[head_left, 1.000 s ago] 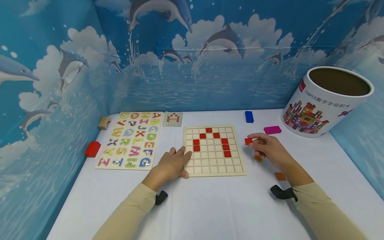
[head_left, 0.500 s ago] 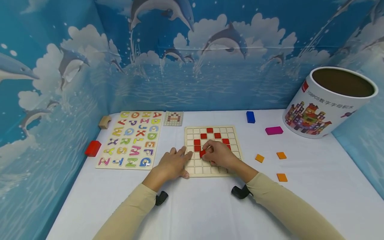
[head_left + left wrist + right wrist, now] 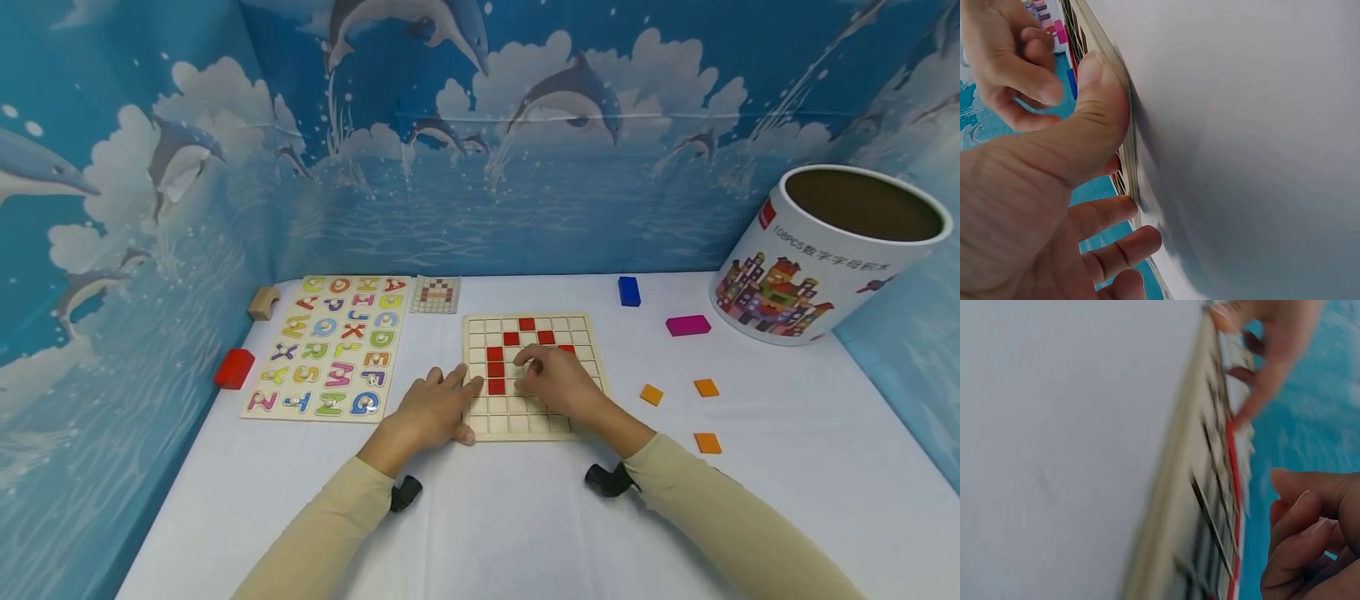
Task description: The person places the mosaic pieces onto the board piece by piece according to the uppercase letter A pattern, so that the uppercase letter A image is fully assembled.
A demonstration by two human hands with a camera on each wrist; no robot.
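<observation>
My left hand (image 3: 427,412) rests at the near-left corner of a wooden grid board (image 3: 517,429). Its thumb touches the front edge and its forefinger reaches onto the left side, the fingers loosely spread. My right hand (image 3: 558,379) is over the middle of the grid with its fingers curled, as the right wrist view shows. A small dark reddish spot shows among these fingers in the head view; whether they hold a tile is hidden. Several red tiles lie on the board, including one (image 3: 497,387) at the foot of the left column. The right column is mostly covered by the right hand.
Three orange tiles (image 3: 707,443) lie right of the board. A magenta block (image 3: 687,325) and a blue block (image 3: 629,292) lie near a white tub (image 3: 780,283). At left are an alphabet board (image 3: 315,400), a pattern card (image 3: 435,295), a red block (image 3: 234,369) and a wooden block (image 3: 263,303).
My right hand has brought a red tile from beside the board, set it below the left column and let it go, then shifted slightly right. The left hand has stayed put.
</observation>
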